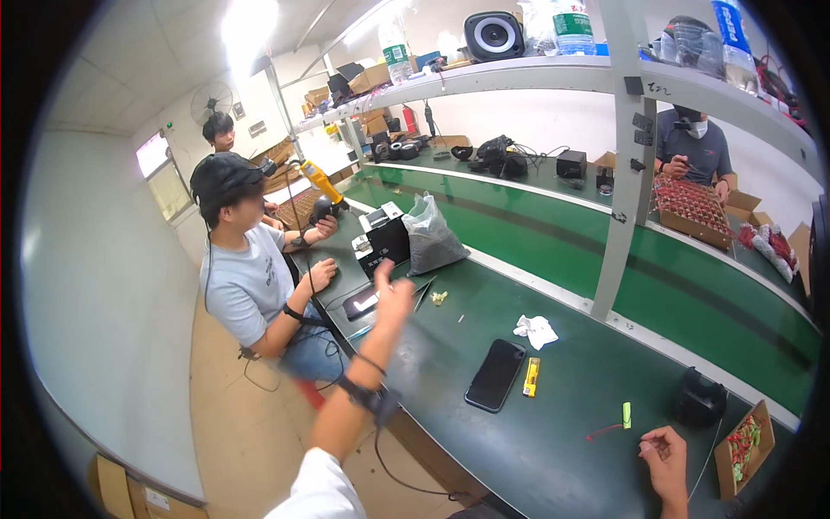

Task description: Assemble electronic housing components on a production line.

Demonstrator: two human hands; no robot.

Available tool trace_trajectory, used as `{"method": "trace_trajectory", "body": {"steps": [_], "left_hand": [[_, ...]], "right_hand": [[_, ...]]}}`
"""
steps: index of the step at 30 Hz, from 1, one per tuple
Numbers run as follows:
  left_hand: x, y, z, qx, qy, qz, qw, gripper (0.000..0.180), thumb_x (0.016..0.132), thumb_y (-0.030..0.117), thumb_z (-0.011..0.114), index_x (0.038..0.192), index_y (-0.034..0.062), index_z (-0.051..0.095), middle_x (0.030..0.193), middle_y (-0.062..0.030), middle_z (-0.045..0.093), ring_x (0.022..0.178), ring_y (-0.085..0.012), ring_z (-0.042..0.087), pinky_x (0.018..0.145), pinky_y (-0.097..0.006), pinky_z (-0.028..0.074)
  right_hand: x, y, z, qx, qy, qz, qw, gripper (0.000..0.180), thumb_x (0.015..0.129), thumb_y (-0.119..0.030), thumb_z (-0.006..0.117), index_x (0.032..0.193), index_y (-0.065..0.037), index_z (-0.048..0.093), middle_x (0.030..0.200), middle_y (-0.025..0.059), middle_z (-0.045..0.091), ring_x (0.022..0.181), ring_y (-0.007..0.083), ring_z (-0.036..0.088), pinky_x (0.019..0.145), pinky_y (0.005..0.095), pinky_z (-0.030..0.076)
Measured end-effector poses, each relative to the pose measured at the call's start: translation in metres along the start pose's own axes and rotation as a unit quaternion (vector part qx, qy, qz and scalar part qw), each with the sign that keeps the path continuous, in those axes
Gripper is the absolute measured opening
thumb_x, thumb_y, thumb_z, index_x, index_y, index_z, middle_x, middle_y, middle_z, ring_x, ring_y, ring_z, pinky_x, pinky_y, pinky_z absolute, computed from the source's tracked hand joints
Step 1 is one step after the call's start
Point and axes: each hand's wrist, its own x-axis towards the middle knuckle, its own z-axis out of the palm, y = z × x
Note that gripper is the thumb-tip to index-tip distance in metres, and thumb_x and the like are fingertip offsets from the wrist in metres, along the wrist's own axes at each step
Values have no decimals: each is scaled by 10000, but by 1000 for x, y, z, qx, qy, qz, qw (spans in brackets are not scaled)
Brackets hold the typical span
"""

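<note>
Right hand (664, 458) sits low on the green worktop (484, 303), fingers curled together, maybe pinching something tiny, too small to tell. A small yellow-green piece (626, 415) with a red wire lies just beside it. Looks like a pause between pieces; the next pick needs a fine pinch. Left hand (393, 298) is raised, fingers spread, holding nothing, above the black phone (495, 374).

Open belt between phone (495, 374) and cardboard box (744, 448)
</note>
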Motion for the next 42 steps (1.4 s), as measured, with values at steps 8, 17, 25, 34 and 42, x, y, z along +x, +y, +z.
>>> {"method": "trace_trajectory", "body": {"steps": [8, 17, 25, 34, 42], "left_hand": [[108, 66, -60, 1, 32, -67, 997, 478, 983, 82, 573, 1435, 222, 509, 691, 23, 495, 462, -78, 423, 390, -248, 317], [-249, 132, 120, 4, -525, -4, 851, 263, 1052, 139, 609, 1301, 65, 649, 831, 37, 601, 729, -49, 527, 679, -249, 470], [-321, 87, 254, -186, -607, -146, 759, 196, 1037, 142, 588, 1197, 56, 661, 786, 51, 553, 702, -46, 491, 639, -231, 433], [-307, 79, 240, -150, -579, -319, 735, 201, 1005, 34, 553, 1184, 2, 637, 802, -16, 553, 682, -118, 499, 612, -267, 413], [-315, 83, 259, -177, -589, -295, 731, 127, 1018, 64, 552, 1124, 18, 605, 778, -11, 540, 664, -102, 504, 602, -259, 412]], "right_hand": [[5, -6, 6, 8, -8, 12, 1000, 104, 920, 22, 692, 1017, 19, 654, 866, 29, 653, 769, 83, 629, 709, 233, 518], [8, 5, -1, 11, -14, -1, 1000, 107, 925, 21, 680, 1023, 21, 638, 878, 42, 653, 774, 95, 630, 714, 248, 532], [-5, -6, -8, -8, 15, -3, 1000, 141, 914, -26, 732, 1048, 10, 706, 912, 42, 717, 832, 105, 683, 769, 270, 565], [10, 7, 5, -52, -75, -66, 994, 217, 1034, -170, 677, 1186, -15, 662, 1022, 70, 736, 938, 127, 690, 839, 312, 570], [7, 6, -12, -37, -38, -72, 996, 232, 1020, -207, 680, 1118, 2, 659, 896, 55, 712, 821, 127, 666, 750, 306, 547]]}}
